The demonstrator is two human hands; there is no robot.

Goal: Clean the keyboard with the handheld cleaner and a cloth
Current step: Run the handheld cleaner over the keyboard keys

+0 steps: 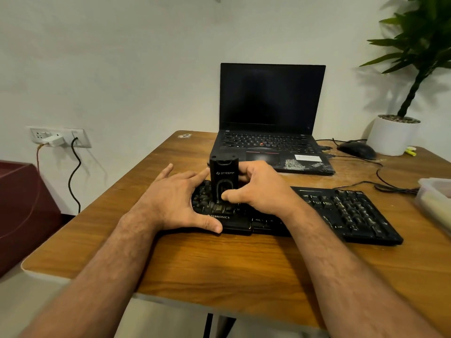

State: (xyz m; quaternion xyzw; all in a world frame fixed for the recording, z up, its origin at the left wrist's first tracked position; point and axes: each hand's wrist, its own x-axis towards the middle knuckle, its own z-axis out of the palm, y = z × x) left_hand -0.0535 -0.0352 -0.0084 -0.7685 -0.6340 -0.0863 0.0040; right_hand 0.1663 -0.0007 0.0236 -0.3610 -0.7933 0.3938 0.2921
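Filling the middle and lower frame, a wooden surface (219, 264) with a light edge stands against a pale wall. On the wall at left centre a socket plate (59, 137) carries a white plug and a black cable hanging down. A dark red piece of furniture (22, 203) sits at the left edge. At the upper right a leafy plant in a white pot (393, 135) stands on the far corner of the surface, with a black mouse (356, 149) just beside it. An open ThinkPad laptop (271, 118), screen dark, sits at centre, dusty on its palm rest. A translucent container (436, 203) lies at the right edge.

A black Zebronics keyboard (341, 211) stretches from centre to lower right, its keys speckled with dust and its cable running towards the right edge. The handheld cleaner (223, 181), a black upright block marked STRIFF, stands with its lower end on the keys at the keyboard's left part. The right hand (258, 189) grips the cleaner, thumb across its front and fingers curled behind. The left hand (175, 201) lies spread over the keyboard's left end, fingers straight, forefinger touching the cleaner's side, thumb at the near edge.
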